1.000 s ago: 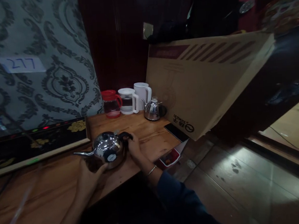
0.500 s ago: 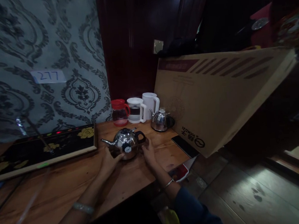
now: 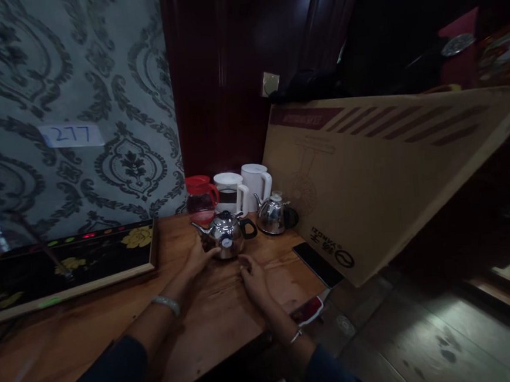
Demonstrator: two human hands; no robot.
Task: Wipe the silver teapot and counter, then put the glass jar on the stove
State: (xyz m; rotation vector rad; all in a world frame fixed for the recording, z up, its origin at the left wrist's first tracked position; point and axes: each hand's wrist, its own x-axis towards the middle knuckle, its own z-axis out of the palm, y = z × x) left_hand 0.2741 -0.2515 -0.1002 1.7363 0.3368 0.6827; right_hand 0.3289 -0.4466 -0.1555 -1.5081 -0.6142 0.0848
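Note:
A shiny steel teapot [image 3: 228, 234] with a black handle and a round white sticker stands on the wooden table, its spout pointing left. My left hand [image 3: 202, 259] is closed around the teapot's left side, thumb across the front; the other fingers are partly hidden behind it. Just below the handle, my right hand [image 3: 253, 276] is at the lower right of the teapot, fingers loosely bent and apart, with nothing visible in them. Directly behind the handle sits a second, smaller steel kettle [image 3: 272, 216] with a black handle.
A red-lidded glass jug [image 3: 200, 201], a white-lidded glass jug [image 3: 227, 193] and a white pitcher [image 3: 254, 182] line the back. At left lies a black flowered tea tray [image 3: 105, 256] with a tap. A large cardboard box [image 3: 351, 177] leans at right, beside a dark flat panel [image 3: 318, 264].
The teapot has moved back and right, closer to the jugs and second kettle, with my left hand on it. My right hand has dropped lower, away from the handle. The view has shifted slightly.

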